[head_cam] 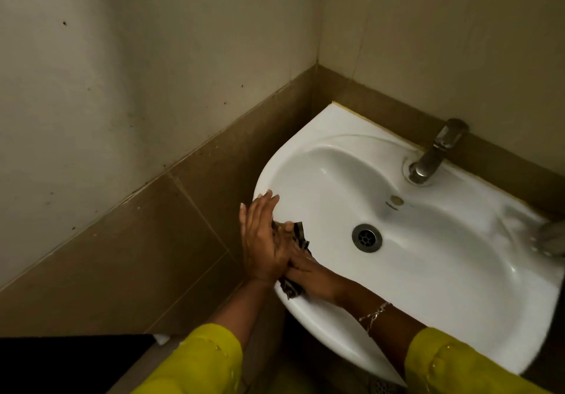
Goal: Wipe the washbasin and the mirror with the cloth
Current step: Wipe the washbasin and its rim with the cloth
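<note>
The white washbasin [434, 274] is fixed in a corner and fills the right half of the view. On its left rim lies a dark patterned cloth [300, 234]. My right hand [302, 268] grips the cloth against the rim, and one end of the cloth hangs out below the hand. My left hand [260, 240] lies flat with straight fingers on the rim's outer edge and overlaps the right hand, hiding part of it. No mirror is in view.
A metal tap [434, 155] stands at the basin's back edge, and the drain [367, 237] sits in the bowl's middle. A blurred grey object [550, 237] rests on the right rim. Brown wall tiles [153, 240] run close along the left. A black surface [76, 360] is at the bottom left.
</note>
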Tool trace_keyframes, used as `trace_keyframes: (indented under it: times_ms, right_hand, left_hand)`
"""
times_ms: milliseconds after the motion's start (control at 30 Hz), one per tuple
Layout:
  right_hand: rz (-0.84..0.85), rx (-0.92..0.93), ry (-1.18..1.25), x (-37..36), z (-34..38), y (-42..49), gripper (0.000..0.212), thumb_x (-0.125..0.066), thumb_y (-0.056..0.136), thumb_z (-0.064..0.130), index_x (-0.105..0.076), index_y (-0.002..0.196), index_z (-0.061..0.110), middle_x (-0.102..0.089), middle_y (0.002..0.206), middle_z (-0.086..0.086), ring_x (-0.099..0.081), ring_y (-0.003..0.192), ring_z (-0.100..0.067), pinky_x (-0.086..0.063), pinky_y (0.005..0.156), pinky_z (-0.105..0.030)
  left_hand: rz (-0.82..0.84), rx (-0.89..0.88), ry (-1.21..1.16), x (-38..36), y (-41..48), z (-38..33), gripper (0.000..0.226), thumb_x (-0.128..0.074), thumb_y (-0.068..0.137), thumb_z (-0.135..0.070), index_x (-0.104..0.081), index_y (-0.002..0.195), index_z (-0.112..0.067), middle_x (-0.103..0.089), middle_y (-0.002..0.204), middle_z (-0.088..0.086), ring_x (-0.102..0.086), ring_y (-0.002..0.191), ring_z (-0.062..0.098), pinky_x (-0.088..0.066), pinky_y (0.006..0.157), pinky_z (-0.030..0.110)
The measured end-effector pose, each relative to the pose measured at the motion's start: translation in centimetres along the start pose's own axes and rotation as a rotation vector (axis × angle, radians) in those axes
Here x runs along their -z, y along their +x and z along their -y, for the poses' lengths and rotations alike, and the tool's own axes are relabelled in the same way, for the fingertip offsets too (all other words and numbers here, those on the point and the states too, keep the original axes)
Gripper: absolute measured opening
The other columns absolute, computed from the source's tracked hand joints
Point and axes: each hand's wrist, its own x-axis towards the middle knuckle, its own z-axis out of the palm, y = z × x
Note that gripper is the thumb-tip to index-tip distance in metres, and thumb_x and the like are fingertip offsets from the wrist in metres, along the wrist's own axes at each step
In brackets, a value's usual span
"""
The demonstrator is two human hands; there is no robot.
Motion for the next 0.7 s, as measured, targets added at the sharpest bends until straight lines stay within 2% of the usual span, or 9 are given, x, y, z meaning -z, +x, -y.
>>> trace_keyframes:
  times_ms: [67, 133, 300, 400, 500, 700]
  right_hand:
    - [0.071, -0.027, -0.064, 0.0, -0.2, -0.8, 0.057, -0.036, 0.095, 0.037, 0.004, 0.135, 0.046, 0.013, 0.156, 0.006, 0.016, 0.142, -0.012, 0.003, 0.117, -0.049]
    - [0.126, -0.063, -0.149, 0.1, 0.2, -1.8, 0.057, -0.034, 0.099, 0.035, 0.010, 0.132, 0.047, 0.018, 0.155, 0.005, 0.021, 0.141, -0.013, 0.005, 0.116, -0.052]
    - [0.188, -0.114, -0.292, 0.2, 1.0, -4.5, 0.062, -0.029, 0.100, 0.035, 0.015, 0.142, 0.029, 0.023, 0.153, 0.004, 0.023, 0.138, -0.010, 0.006, 0.117, -0.046]
    - [0.221, -0.141, -0.338, 0.3, 0.9, -6.4, 0.062, -0.029, 0.100, 0.037, 0.013, 0.144, 0.028, 0.022, 0.154, 0.004, 0.020, 0.141, -0.013, 0.005, 0.117, -0.046]
    - [0.269, -0.207, -0.348, 0.7, 0.9, -8.4, 0.062, -0.030, 0.100, 0.037, 0.013, 0.144, 0.029, 0.021, 0.154, 0.005, 0.017, 0.142, -0.013, 0.004, 0.117, -0.047]
    - [0.321, -0.320, -0.389, 1.9, 0.0, -12.4, 0.060, -0.028, 0.099, 0.040, 0.008, 0.146, 0.027, 0.015, 0.155, 0.007, 0.011, 0.143, -0.011, 0.001, 0.117, -0.046]
  left_hand:
    - [-0.008, 0.033, 0.017, 0.1, 0.1, 0.0, 0.078, -0.012, 0.087, -0.064, -0.057, 0.115, -0.006, -0.058, 0.124, 0.012, -0.048, 0.120, 0.022, -0.010, 0.113, 0.041]
    - [0.011, 0.050, 0.030, 0.1, 0.2, -0.2, 0.080, -0.011, 0.086, -0.066, -0.058, 0.114, -0.007, -0.059, 0.122, 0.012, -0.049, 0.120, 0.024, -0.007, 0.113, 0.043]
    - [0.129, 0.040, 0.097, 0.0, 0.3, -0.2, 0.086, -0.007, 0.083, -0.070, -0.054, 0.119, -0.007, -0.056, 0.127, 0.012, -0.040, 0.129, 0.026, -0.002, 0.114, 0.042]
    - [0.180, 0.034, 0.185, -0.1, 0.3, -0.1, 0.083, -0.014, 0.081, -0.071, -0.057, 0.114, -0.009, -0.057, 0.127, 0.011, -0.037, 0.131, 0.025, -0.001, 0.114, 0.041]
    - [0.190, 0.027, 0.259, -0.3, 0.4, 0.3, 0.065, -0.033, 0.080, -0.060, -0.059, 0.109, -0.007, -0.058, 0.124, 0.013, -0.039, 0.130, 0.027, -0.005, 0.114, 0.044]
    - [0.215, 0.003, 0.355, -0.7, 0.5, 0.8, 0.045, -0.048, 0.082, -0.034, -0.055, 0.114, -0.003, -0.054, 0.127, 0.019, -0.038, 0.130, 0.031, -0.010, 0.114, 0.045]
